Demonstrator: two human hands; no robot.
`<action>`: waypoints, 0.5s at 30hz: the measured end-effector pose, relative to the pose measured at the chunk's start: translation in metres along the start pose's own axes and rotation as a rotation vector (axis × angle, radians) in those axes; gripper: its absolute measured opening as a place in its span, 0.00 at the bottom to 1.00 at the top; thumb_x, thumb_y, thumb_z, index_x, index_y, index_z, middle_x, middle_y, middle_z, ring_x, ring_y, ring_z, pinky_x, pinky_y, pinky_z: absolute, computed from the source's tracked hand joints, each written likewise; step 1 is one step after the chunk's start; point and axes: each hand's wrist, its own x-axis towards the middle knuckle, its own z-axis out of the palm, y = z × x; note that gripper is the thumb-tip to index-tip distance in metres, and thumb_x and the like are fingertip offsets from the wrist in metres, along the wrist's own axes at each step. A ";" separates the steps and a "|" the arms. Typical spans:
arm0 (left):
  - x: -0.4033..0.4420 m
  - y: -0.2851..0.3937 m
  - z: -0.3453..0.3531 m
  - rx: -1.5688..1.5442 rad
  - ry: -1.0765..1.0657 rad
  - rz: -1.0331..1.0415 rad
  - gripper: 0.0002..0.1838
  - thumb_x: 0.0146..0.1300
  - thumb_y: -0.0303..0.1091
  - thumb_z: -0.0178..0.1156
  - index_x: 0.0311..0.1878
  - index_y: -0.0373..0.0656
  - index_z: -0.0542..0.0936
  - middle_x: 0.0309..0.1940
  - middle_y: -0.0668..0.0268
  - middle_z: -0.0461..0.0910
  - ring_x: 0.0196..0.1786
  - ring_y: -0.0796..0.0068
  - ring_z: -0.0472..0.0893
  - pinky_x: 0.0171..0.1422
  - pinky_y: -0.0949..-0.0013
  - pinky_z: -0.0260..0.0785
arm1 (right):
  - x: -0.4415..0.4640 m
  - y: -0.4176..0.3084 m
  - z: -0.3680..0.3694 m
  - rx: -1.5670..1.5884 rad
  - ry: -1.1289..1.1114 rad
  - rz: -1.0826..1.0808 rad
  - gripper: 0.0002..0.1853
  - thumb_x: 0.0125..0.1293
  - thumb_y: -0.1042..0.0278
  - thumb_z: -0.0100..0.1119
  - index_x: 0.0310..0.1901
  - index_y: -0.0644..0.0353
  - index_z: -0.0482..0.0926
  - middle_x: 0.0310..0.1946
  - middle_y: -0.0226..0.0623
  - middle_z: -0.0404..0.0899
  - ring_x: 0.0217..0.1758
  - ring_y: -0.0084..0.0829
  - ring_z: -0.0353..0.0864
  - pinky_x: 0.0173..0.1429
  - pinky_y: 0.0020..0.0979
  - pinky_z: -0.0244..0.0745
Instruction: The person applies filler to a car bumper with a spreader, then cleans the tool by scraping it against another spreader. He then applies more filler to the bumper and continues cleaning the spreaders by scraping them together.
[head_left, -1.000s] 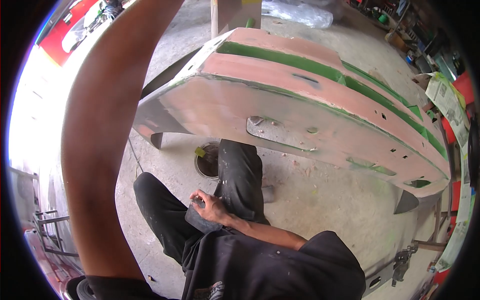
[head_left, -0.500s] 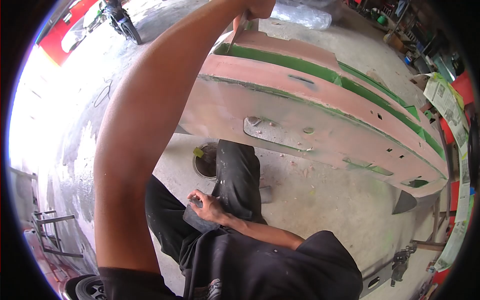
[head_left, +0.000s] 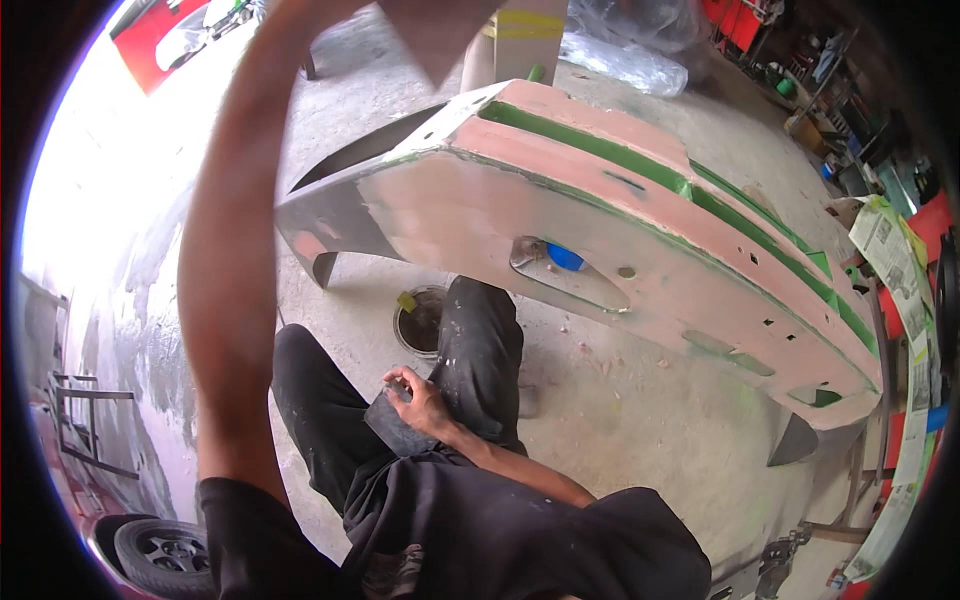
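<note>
A car bumper (head_left: 580, 215), patched in pink filler with green and grey areas, lies across in front of my knees. My left arm is raised over its left end, blurred. My left hand (head_left: 350, 4) is mostly cut off at the top edge, and a flat brown-grey sheet (head_left: 435, 35) with a pointed corner hangs from it, clear of the bumper. My right hand (head_left: 424, 408) rests on my lap, fingers curled at the edge of a dark grey pad (head_left: 393, 430) like a sanding block.
A round bucket (head_left: 420, 330) with a yellow piece (head_left: 406, 301) on its rim stands beyond my knees. Something blue (head_left: 565, 257) shows through the bumper's opening. Clear plastic (head_left: 625, 65) lies behind. Newspaper strips (head_left: 890, 260) hang at right; a wheel (head_left: 165, 555) is at lower left.
My left hand has lifted up and left with the sheet, away from the bumper's top edge. The view has shifted, uncovering the bumper's left end. My right hand stays on my lap.
</note>
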 end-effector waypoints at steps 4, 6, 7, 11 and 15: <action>-0.156 0.014 -0.045 -0.320 0.016 -0.674 0.31 0.68 0.49 0.74 0.65 0.37 0.81 0.48 0.56 0.90 0.44 0.69 0.91 0.54 0.67 0.84 | 0.002 0.014 0.005 -0.097 -0.020 -0.048 0.23 0.72 0.68 0.68 0.66 0.49 0.75 0.40 0.44 0.84 0.42 0.43 0.85 0.51 0.43 0.81; -0.267 -0.014 0.018 -0.811 0.155 -0.666 0.19 0.70 0.40 0.73 0.57 0.37 0.86 0.44 0.64 0.91 0.44 0.71 0.91 0.53 0.66 0.85 | -0.002 -0.007 -0.003 -0.202 -0.098 0.051 0.32 0.70 0.68 0.68 0.73 0.43 0.69 0.46 0.53 0.86 0.50 0.52 0.90 0.55 0.47 0.83; -0.313 -0.004 0.056 -0.962 0.219 -0.824 0.18 0.70 0.38 0.74 0.55 0.37 0.86 0.44 0.65 0.91 0.49 0.73 0.90 0.55 0.67 0.83 | -0.001 0.001 0.000 -0.227 -0.121 -0.014 0.40 0.70 0.68 0.68 0.80 0.40 0.60 0.49 0.60 0.85 0.52 0.55 0.89 0.55 0.50 0.83; -0.482 0.037 0.198 -1.024 0.084 -1.314 0.15 0.67 0.30 0.76 0.53 0.33 0.86 0.40 0.67 0.89 0.40 0.78 0.85 0.43 0.70 0.78 | 0.005 0.031 0.013 -0.289 -0.226 -0.008 0.24 0.76 0.61 0.61 0.71 0.50 0.75 0.56 0.51 0.86 0.60 0.52 0.87 0.62 0.48 0.81; -0.506 0.080 0.198 -1.073 0.079 -1.322 0.12 0.67 0.28 0.75 0.49 0.33 0.85 0.34 0.69 0.87 0.35 0.81 0.83 0.41 0.72 0.76 | 0.005 0.021 0.019 -0.335 -0.341 0.069 0.19 0.87 0.56 0.43 0.59 0.61 0.79 0.54 0.53 0.86 0.63 0.54 0.85 0.64 0.46 0.78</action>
